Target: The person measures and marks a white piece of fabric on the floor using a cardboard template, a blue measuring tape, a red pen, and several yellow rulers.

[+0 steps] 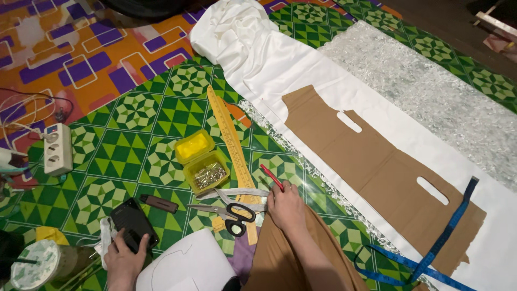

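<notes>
Red pen [272, 177] sits pinched in the right hand [285, 207], beside the scissors [229, 213]. Left hand [125, 260], wrist cut off by the near edge, grips a black phone [133, 222], partly hiding it.

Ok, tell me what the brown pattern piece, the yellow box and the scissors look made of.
Pattern piece: matte brown cardboard, going by fold creases and a torn edge. Yellow box: likely translucent plastic; pins show inside. Scissors: shiny metal blades, black handles, probably plastic.

Dark phone screen [133, 223] under left hand [123, 261]
</notes>
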